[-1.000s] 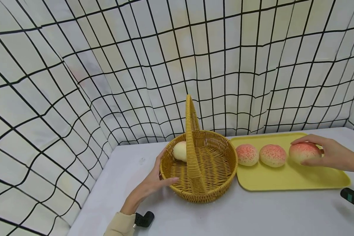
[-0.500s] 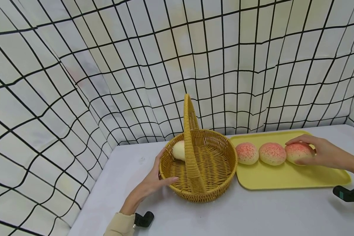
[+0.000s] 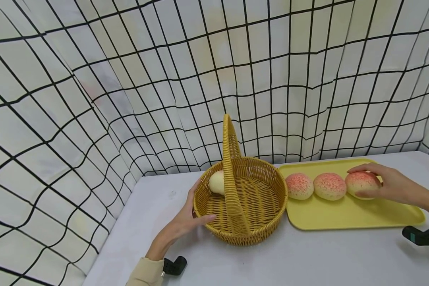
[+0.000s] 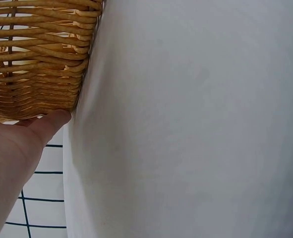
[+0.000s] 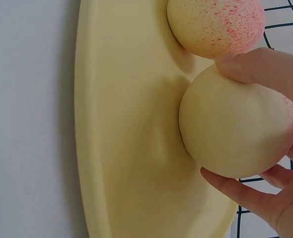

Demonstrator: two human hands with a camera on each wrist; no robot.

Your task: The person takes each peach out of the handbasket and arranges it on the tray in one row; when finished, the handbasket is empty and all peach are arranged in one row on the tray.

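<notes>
Three peaches with pink-speckled tops rest in a row on the yellow tray [image 3: 329, 218]: a left peach [image 3: 299, 186], a middle peach [image 3: 329, 186] and a right peach [image 3: 361, 183]. My right hand [image 3: 397, 184] holds the right peach, thumb and fingers on opposite sides; its pale side shows in the right wrist view. A golden wicker basket [image 3: 261, 228] with a tall handle stands left of the tray. My left hand [image 3: 187, 214] grips its left side, thumb over the rim, other fingers partly hidden outside. A pale round thing [image 3: 217, 182] lies in the basket, partly behind the handle.
A white cloth-covered table [image 3: 271, 262] bears everything. White walls with a black grid [image 3: 186, 99] rise behind and to the left. The basket touches or nearly touches the tray's left edge. Black devices sit at the left wrist [image 3: 175, 265] and right wrist [image 3: 423, 235].
My right hand has moved slightly left with the right peach, which now sits close against the middle one. The left hand and basket have stayed put. The head view has shifted a little.
</notes>
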